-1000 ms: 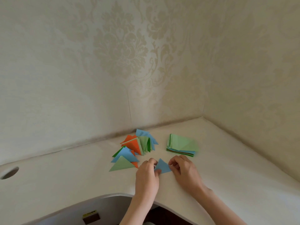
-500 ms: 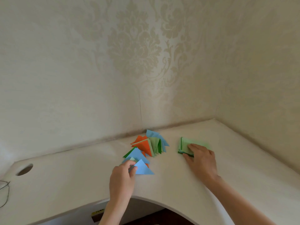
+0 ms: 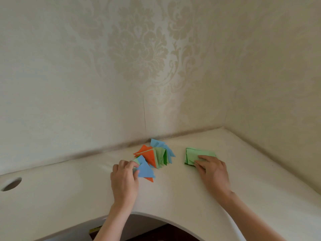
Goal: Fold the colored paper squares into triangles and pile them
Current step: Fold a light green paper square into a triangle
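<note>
A pile of folded triangles (image 3: 156, 154) in orange, blue and green lies near the back wall on the white desk (image 3: 173, 193). My left hand (image 3: 124, 180) holds a folded blue triangle (image 3: 145, 169) by its left corner at the pile's front edge, over a green and an orange triangle. To the right sits a stack of flat paper squares (image 3: 192, 153) with a light green sheet on top. My right hand (image 3: 212, 171) rests on the stack's near right part, fingers pinching the edge of the top green sheet.
The desk fills a corner between two wallpapered walls. A round cable hole (image 3: 11, 184) sits at the far left. The front edge curves inward in a cutout (image 3: 147, 221) between my arms.
My left hand carried the blue triangle left onto the pile. My right hand left the triangle, reached to the square stack and now pinches its top green sheet.
</note>
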A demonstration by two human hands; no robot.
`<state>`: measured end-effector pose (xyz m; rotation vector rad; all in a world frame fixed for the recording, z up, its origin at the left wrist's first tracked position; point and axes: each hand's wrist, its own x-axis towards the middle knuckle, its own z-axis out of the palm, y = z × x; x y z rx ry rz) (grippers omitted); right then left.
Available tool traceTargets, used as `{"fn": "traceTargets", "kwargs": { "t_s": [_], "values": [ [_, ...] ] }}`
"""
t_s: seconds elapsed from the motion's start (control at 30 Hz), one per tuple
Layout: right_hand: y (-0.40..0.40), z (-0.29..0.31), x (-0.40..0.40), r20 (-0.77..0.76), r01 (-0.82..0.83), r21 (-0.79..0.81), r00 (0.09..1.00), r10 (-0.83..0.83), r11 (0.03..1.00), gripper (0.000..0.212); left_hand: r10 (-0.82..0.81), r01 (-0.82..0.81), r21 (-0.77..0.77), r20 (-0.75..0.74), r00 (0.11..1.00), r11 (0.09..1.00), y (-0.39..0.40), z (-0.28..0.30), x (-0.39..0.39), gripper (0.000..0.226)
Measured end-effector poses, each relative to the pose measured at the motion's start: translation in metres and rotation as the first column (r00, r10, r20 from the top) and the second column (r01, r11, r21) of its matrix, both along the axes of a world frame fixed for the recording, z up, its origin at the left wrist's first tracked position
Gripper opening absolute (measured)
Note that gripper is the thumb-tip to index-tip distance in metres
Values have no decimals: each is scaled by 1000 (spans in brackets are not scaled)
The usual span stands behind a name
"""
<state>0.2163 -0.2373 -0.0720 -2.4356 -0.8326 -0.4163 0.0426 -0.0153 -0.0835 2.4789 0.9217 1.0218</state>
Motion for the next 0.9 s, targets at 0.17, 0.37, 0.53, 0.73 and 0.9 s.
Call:
{"fn": "traceTargets", "kwargs": {
  "t_s": [0.17,0.37,0.53,0.73,0.9],
  "values": [
    [-10,8,-3,105,-40,90,994,31,995,17,-86,89,-37,59,995,995,-16,2,3,13],
    [-15,27,-49,415,-309,73,874,253,948,19,-286,292,-22,132,949,956,-54,16,8,11],
    [-13,-1,-62,339,-376,-89,859,383,922,18,-476,490,-112,130,870,865,-74,12,13,21],
    [-16,-14,-58,41,-424,-110,902,430,899,32,-606,595,-174,-12,795,785,-79,1,9,26],
    [-23,-2,-51,-257,-449,173,839,480,877,28,-587,574,-230,11,809,786,-80,0,10,24]
  ]
}}
